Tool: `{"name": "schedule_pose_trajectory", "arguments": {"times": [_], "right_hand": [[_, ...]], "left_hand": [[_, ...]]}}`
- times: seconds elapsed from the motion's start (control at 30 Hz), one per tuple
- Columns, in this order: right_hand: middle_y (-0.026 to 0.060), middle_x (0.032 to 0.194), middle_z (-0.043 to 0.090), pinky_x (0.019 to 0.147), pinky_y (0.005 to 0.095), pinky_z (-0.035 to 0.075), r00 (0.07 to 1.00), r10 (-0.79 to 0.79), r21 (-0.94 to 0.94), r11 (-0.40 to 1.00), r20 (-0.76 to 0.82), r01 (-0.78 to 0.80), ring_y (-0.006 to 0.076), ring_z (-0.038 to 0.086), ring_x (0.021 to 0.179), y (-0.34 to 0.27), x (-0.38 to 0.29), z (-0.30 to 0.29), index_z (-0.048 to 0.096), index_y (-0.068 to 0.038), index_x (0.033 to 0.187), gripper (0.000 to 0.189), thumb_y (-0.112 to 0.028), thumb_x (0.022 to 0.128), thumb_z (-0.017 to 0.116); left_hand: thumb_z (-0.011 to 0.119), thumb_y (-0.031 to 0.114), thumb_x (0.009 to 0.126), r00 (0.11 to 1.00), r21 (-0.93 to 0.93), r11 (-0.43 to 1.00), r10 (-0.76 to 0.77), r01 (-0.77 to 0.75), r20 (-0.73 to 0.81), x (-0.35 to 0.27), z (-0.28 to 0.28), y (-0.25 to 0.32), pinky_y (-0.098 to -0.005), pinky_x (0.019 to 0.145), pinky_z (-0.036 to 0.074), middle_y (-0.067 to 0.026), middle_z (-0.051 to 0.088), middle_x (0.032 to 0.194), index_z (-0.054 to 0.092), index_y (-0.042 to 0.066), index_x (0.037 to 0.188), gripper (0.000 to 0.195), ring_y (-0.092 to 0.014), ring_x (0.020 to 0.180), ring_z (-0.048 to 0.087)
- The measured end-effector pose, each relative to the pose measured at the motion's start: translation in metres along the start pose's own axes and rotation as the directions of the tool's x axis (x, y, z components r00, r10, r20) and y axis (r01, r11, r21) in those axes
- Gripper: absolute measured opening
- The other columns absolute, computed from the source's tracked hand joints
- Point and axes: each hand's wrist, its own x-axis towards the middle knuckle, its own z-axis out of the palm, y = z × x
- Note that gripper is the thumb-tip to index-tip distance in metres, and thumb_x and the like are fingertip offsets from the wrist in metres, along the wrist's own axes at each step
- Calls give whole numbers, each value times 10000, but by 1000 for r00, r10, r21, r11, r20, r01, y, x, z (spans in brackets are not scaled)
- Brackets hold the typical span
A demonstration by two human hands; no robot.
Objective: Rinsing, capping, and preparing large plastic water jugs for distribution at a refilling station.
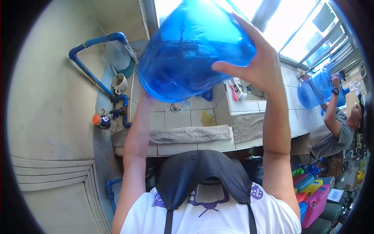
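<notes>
A large translucent blue water jug (187,58) is held up high before me, above a tiled sink basin (175,120). My right hand (251,61) grips its right side, thumb and fingers spread over the plastic. My left hand (148,99) is at the jug's lower left edge, mostly hidden behind it, and its fingers do not show. Behind the jug at the left, water runs from the mouth of a blue pipe (117,36). Beneath the jug, a small clear item and a yellow piece (208,118) lie on the basin's tiles.
Folded grey cloths (190,134) lie along the counter's front edge. A white mug (119,82) and an orange-capped bottle (102,121) stand left. A brush (242,95) lies on the right ledge. Farther right, another person (336,131) handles a blue jug (318,87); colourful containers (315,204) stand below.
</notes>
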Motion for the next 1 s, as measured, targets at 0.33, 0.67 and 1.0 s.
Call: {"name": "schedule_pose_trajectory", "arguments": {"times": [0.33, 0.67, 1.0], "right_hand": [[103, 1321, 673, 1052, 376, 506, 279, 815, 600, -102, 508, -794, 220, 637, 1205, 140, -253, 183, 546, 22, 1503, 891, -658, 963, 743], [282, 1241, 762, 973, 471, 573, 291, 592, -11, 452, 751, -892, 403, 758, 1062, 174, -388, 283, 770, 53, 1244, 682, -495, 850, 874], [234, 1049, 805, 923, 436, 582, 135, 469, -159, 534, 873, -831, 358, 770, 975, 186, -392, 295, 812, 8, 1153, 576, -488, 862, 839]], "left_hand": [[801, 170, 953, 924, 816, 574, 343, -64, -169, 49, 10, 169, -257, 718, 470, 55, 695, 895, 664, 172, 879, 156, -60, 831, 621], [940, 387, 779, 793, 971, -177, 608, 163, -22, 79, 35, 84, -409, 892, 539, -110, 682, 998, 634, 76, 1032, 504, -279, 941, 659], [886, 479, 807, 835, 758, -521, 547, 392, -55, 42, 13, 82, -493, 902, 577, -162, 758, 1106, 715, 149, 1123, 488, -397, 1060, 714]]}}
